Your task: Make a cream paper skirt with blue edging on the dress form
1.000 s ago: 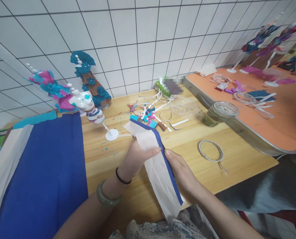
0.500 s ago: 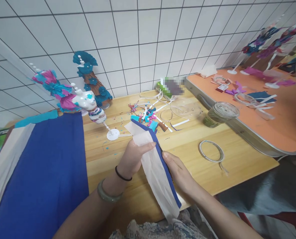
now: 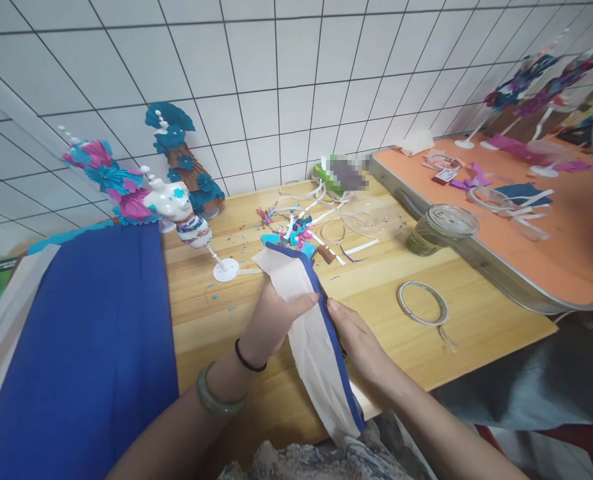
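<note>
2 hands (image 3: 271, 320) (image 3: 359, 341) pinch long paper strip (image 3: 319, 357) (blue-edged).

Left of the left hand (image 3: 271, 320), a large blue paper sheet (image 3: 101, 347) covers the wooden table (image 3: 476, 333). Beyond that hand a paper-dressed figurine (image 3: 176, 212) leans on its white stand, with a brown-and-teal one (image 3: 182, 160) behind it at the tiled wall. Coloured paper scraps (image 3: 296, 233) lie just ahead. Right of the right hand (image 3: 359, 340) lies a white ring (image 3: 401, 305). Farther off, a lidded cup of green drink (image 3: 439, 230) stands beside an orange table (image 3: 566, 260).
</note>
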`<state>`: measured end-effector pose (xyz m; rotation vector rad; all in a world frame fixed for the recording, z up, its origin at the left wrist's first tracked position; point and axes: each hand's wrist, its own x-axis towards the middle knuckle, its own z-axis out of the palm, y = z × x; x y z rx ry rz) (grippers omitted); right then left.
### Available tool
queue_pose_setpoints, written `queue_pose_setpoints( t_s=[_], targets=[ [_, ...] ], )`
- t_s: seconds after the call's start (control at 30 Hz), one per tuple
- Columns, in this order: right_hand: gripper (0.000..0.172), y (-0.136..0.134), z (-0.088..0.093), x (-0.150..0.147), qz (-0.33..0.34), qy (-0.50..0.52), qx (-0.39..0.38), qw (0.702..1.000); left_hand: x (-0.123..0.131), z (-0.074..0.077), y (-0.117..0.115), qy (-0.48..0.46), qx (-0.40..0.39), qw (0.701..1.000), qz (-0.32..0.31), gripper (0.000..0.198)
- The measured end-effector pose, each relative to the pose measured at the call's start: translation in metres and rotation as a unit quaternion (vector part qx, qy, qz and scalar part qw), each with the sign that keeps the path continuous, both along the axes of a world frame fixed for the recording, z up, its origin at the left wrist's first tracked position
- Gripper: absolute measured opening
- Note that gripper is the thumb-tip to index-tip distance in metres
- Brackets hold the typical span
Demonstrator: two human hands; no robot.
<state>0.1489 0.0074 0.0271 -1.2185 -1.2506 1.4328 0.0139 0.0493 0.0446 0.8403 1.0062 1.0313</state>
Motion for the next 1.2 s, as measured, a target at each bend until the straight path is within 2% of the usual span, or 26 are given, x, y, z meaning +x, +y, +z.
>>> queue_pose_setpoints(
  t_s=[0.73, 1.2],
  targets=[
    [0.040, 0.0031, -0.0010, -0.0008, -0.030, 0.007, 0.003, 1.000, 0.0015, -0.0084, -0.0033, 0.020, 0.023, 1.000, -0.007, 0.045],
    [0.039, 0.0028, 0.0028, -0.0005, -0.030, 0.004, 0.000, 1.000, 0.0026, -0.0060, -0.0031, 0.001, 0.020, 1.000, -0.011, 0.046]
  ],
)
